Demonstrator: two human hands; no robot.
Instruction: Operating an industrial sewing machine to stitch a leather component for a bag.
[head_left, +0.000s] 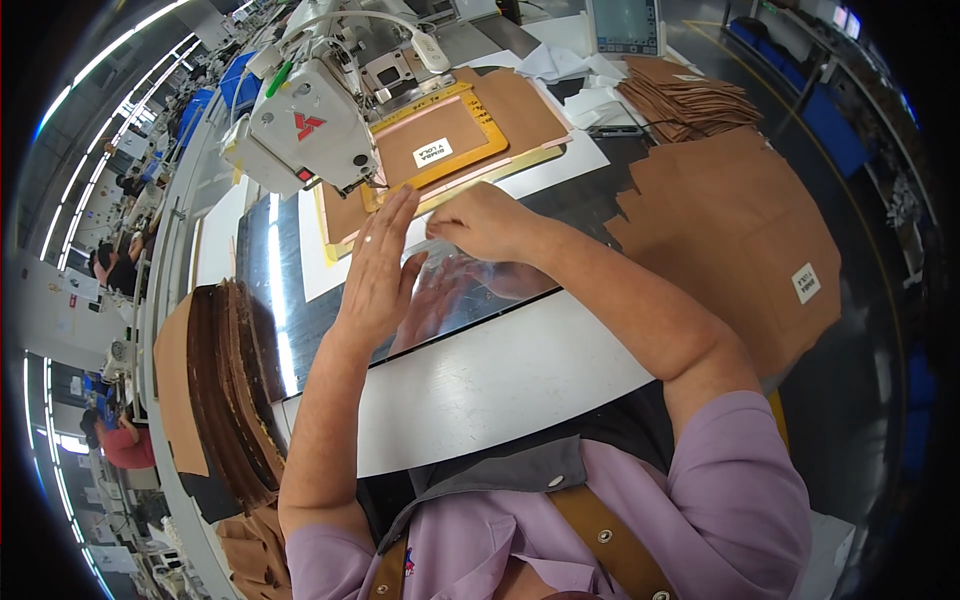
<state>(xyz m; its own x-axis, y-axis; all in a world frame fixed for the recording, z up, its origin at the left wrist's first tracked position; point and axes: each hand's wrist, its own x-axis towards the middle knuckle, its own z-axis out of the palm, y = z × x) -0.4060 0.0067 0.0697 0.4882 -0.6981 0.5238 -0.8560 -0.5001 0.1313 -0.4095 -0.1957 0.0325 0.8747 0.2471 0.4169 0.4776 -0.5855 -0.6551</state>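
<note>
A white sewing machine head (305, 125) stands over an orange-yellow clamp frame (490, 130). Inside the frame lies a brown leather-like panel (470, 118) with a small white label (433, 152). My left hand (375, 270) has its fingers stretched out together, their tips near the frame's front edge below the machine head. Close to its right, my right hand (485, 222) is closed with curled fingers. Whatever it may hold is hidden. Both hands hover over or rest on a glossy dark plate (500, 285) that reflects them; contact cannot be told.
Left of me stands a thick stack of brown panels (225, 385). Another large brown panel (725, 235) with a white label lies at the right, and a pile of panels (690, 95) sits behind it. A screen (625, 28) and crumpled white sheets (555, 62) are at the back.
</note>
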